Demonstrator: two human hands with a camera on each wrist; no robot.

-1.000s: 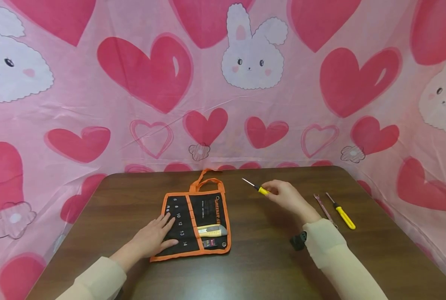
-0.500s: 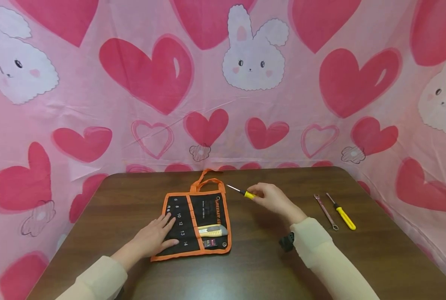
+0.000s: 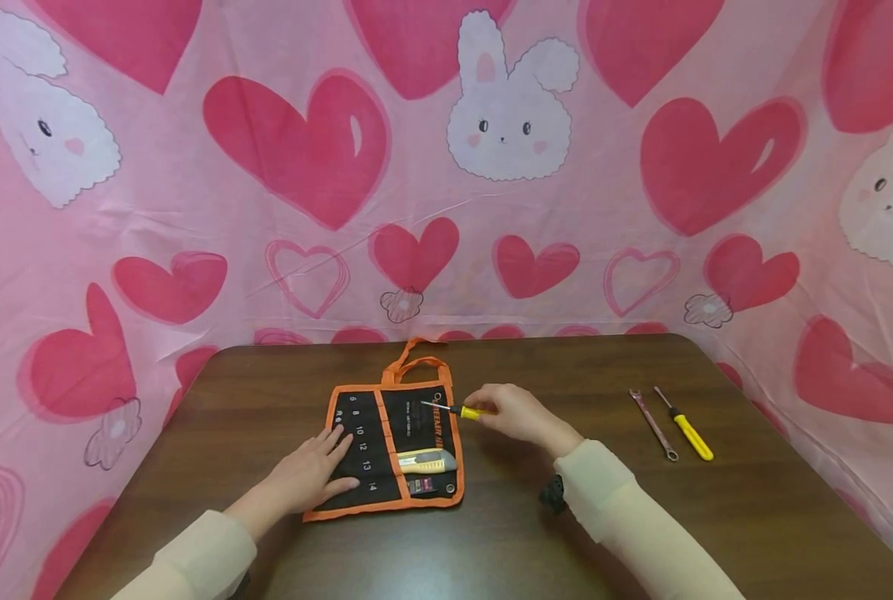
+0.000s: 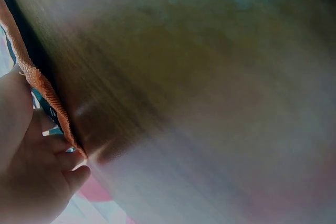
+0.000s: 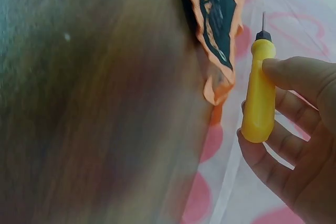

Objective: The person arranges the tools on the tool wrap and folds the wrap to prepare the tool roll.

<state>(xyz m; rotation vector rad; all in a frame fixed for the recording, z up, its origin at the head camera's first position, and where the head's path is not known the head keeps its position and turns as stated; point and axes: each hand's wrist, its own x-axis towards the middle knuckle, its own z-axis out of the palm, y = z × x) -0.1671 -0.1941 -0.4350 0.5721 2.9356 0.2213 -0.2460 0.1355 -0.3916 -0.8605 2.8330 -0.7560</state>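
Note:
A black tool pouch (image 3: 409,427) with orange edging lies flat on the table, its numbered pocket side to the left. My left hand (image 3: 300,477) rests on that side with fingers spread; in the left wrist view the fingers lie along the orange edging (image 4: 39,82). Between thumb and fingers my right hand (image 3: 512,411) grips a yellow-handled screwdriver (image 5: 258,93), its shaft pointing left over the pouch's upper right part. A yellow utility knife (image 3: 426,462) sits in a pouch pocket, with a small dark labelled pack (image 3: 421,486) below it.
To the right on the wooden table (image 3: 566,533) lie a combination wrench (image 3: 652,423) and a second yellow-handled screwdriver (image 3: 690,432). Orange ties (image 3: 409,362) stretch from the pouch's far edge. A pink heart-patterned cloth (image 3: 536,208) hangs behind the table.
My right hand has moved left and nearer to me with the screwdriver, bringing its tip from beyond the pouch to over it. The left hand has stayed in place on the pouch.

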